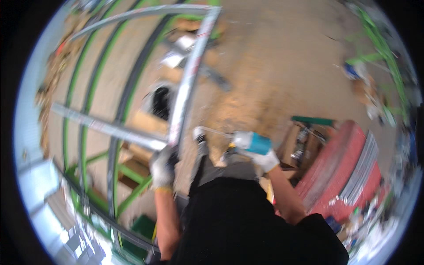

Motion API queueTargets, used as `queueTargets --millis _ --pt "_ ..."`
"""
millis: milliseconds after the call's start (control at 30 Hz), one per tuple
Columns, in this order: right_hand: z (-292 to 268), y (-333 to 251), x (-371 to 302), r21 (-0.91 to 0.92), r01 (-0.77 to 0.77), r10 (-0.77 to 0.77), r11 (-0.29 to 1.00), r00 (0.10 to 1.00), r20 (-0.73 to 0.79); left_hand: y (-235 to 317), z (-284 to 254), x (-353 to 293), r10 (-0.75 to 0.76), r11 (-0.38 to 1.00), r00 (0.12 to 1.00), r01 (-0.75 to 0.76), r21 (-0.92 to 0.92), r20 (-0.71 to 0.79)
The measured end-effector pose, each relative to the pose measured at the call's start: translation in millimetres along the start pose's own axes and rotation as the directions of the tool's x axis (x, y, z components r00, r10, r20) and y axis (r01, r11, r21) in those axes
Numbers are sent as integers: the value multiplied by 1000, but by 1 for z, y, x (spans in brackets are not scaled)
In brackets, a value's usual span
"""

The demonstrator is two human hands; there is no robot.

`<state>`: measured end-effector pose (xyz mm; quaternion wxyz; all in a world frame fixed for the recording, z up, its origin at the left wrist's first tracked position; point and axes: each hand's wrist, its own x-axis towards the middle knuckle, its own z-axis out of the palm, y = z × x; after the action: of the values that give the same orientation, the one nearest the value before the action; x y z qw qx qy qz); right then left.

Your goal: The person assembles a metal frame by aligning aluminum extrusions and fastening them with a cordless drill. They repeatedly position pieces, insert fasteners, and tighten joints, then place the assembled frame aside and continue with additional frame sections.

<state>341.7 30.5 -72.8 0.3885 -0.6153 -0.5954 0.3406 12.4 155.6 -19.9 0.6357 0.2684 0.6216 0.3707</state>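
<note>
My left hand (162, 170), in a white glove, is closed on the near corner of a pale metal frame (187, 88), where two of its bars meet. That frame lies over the green and dark rails of a rack (137, 75). In my gloved right hand (266, 160) is a teal and silver tool (252, 142) with a thin rod pointing left; blur hides its exact kind. The tool is held in front of my body, apart from the frame. The fingers of both hands are smeared by motion.
Right of me stand an open cardboard box (304, 143) of small parts and a red curved surface (331, 172) with metal strips (360, 170) on it. Cartons lie beneath the rack. Another green frame (380, 44) stands far right. My shoes are below the tool.
</note>
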Motion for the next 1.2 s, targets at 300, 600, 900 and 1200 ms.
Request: queueTargets --millis 300,600,900,1200 --pt "3 -5 -93 437 -227 455 870 712 -536 -12 -55 67 81 996 967 -90 28 242" --pt "-73 -61 -235 40 -567 144 823 140 -980 -16 -9 44 58 919 962 -156 361 268" --pt "-159 -84 -366 126 -560 -126 819 -388 -913 -43 82 -28 -215 823 873 -79 562 437" --pt "-164 -44 -413 398 -192 204 897 -620 -758 -40 90 -14 -206 793 878 -110 599 433"
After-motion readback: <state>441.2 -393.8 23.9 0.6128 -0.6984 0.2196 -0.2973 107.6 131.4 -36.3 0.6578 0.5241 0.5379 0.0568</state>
